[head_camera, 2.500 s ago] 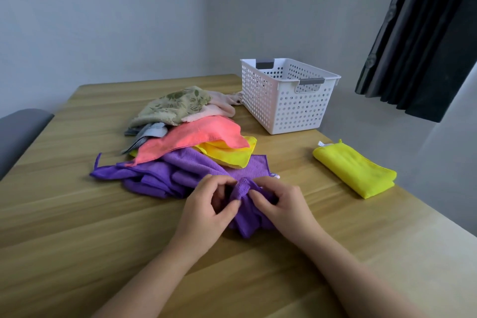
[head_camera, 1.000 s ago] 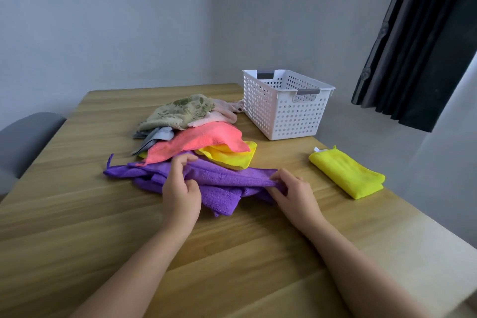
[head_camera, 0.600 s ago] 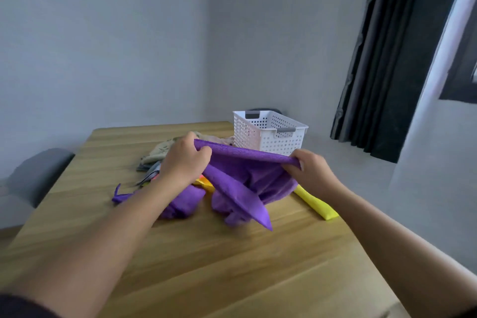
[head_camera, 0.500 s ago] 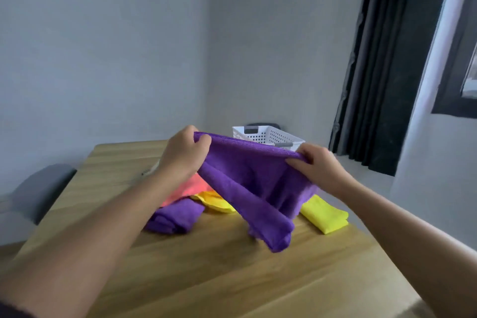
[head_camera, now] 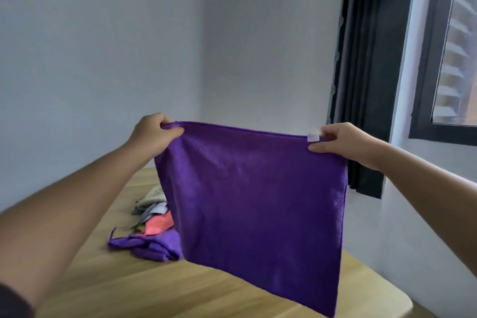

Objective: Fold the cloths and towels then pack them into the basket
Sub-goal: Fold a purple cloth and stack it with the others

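Both hands held the purple cloth (head_camera: 253, 204) spread flat in the air above the wooden table (head_camera: 124, 289), the left hand (head_camera: 154, 134) and right hand (head_camera: 343, 141) each pinching a top corner. Behind it, perhaps part-hidden, lay a pile of cloths (head_camera: 152, 227).

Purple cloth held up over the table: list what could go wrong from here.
1. The left hand and right hand only pinch the top corners of the purple cloth; one slip and it could drop onto the unfolded pile.
2. The spread cloth hides much of the table, so laying it down blind may catch the pile.
3. Its bottom edge hangs slanted, lower at the right, so the fold may come out uneven.
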Demonstrator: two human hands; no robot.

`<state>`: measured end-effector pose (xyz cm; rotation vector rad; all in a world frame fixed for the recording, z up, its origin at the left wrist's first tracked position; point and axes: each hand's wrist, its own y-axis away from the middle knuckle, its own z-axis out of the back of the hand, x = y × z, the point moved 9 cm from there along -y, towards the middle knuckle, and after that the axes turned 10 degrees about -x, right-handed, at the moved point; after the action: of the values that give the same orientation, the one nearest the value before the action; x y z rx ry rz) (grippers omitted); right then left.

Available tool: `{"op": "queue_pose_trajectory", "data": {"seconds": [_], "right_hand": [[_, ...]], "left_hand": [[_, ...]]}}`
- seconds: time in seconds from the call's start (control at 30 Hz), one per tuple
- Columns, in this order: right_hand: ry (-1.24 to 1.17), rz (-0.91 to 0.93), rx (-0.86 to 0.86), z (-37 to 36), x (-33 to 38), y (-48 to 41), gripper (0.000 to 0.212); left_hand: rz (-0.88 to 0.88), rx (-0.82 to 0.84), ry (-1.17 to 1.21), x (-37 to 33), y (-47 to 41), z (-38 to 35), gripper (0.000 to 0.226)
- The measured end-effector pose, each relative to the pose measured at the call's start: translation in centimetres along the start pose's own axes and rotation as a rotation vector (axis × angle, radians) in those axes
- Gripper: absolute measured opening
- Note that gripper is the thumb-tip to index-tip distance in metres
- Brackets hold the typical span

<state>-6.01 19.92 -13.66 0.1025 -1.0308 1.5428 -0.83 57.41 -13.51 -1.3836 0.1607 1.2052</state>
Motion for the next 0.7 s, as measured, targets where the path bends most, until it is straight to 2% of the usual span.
{"op": "queue_pose_trajectory", "data": {"seconds": [0.1, 0.17, 0.2, 0.27, 0.33, 0.4, 0.5, 0.53, 0.6, 0.7], "right_hand": [[0.211, 0.021, -0.01, 0.4, -0.5, 0.1, 0.011], [0.437, 0.064, 0.02, -0.3, -0.2, 0.2, 0.018], [0.458, 0.093, 0.051, -1.3, 0.3, 0.3, 0.026], [0.353, 0.161, 0.121, -3.7, 2.2, 0.8, 0.048], [0.133, 0.192, 0.18, -6.4, 5.1, 1.4, 0.055], [-0.059, 0.168, 0.239, -8.9, 7.0, 1.8, 0.044], [-0.182, 0.14, 0.249, -10.9, 8.0, 2.3, 0.004], [-0.213, 0.123, 0.247, -11.1, 7.9, 2.4, 0.011], [-0.284, 0.057, 0.27, -11.4, 7.1, 2.5, 0.011], [-0.373, -0.004, 0.33, -11.8, 6.9, 2.8, 0.02]], "left_hand": [[-0.015, 0.011, 0.081, -0.4, 0.3, 0.4, 0.017], [-0.065, 0.041, 0.126, -1.8, 1.0, -0.1, 0.017], [-0.101, 0.069, 0.145, -3.0, 1.5, -0.6, 0.016], [-0.162, 0.154, 0.173, -5.3, 2.7, -2.3, 0.018], [-0.159, 0.286, 0.207, -6.9, 3.8, -4.5, 0.017], [-0.08, 0.435, 0.291, -7.6, 5.0, -6.6, 0.016], [0.041, 0.593, 0.434, -7.9, 6.5, -8.5, 0.019], [0.066, 0.621, 0.473, -7.8, 6.7, -8.6, 0.022], [0.086, 0.644, 0.507, -7.2, 6.9, -8.5, 0.031], [-0.017, 0.563, 0.351, -6.2, 6.7, -7.9, 0.046]]}}
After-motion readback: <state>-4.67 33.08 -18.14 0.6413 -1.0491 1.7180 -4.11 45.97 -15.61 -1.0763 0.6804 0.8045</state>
